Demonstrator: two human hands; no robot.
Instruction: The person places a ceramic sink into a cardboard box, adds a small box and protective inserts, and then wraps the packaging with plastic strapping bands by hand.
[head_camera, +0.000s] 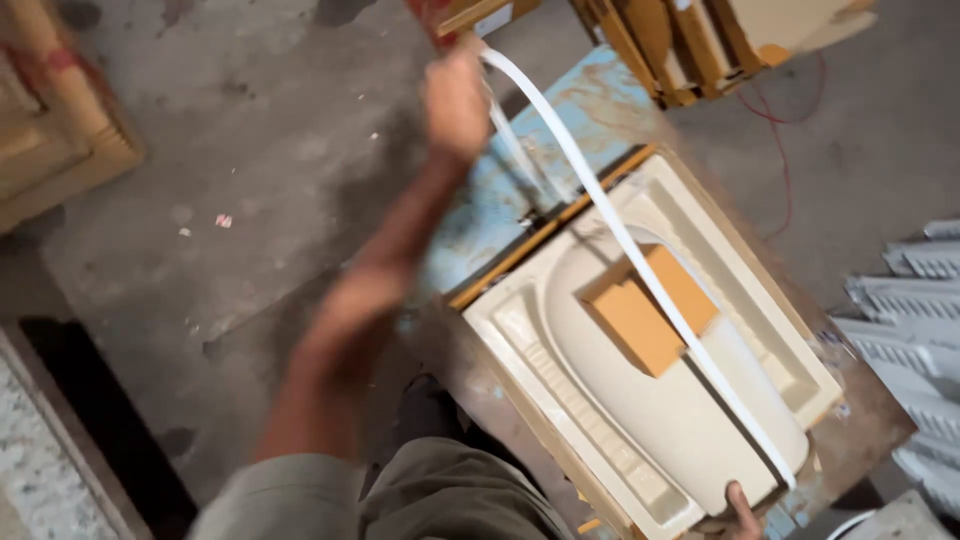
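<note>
Arm outstretched, the left hand is raised well above the floor, blurred, and is closed around the upper end of one white strap. The strap is stretched in a long arc across one cream ceramic squat pan, over one orange cardboard block lying in the bowl. The right hand is pressed on the pan's near edge; its grip cannot be told.

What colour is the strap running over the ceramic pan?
White. The strap crosses the cream ceramic pan and an orange-brown block; the head view shows it.
</note>
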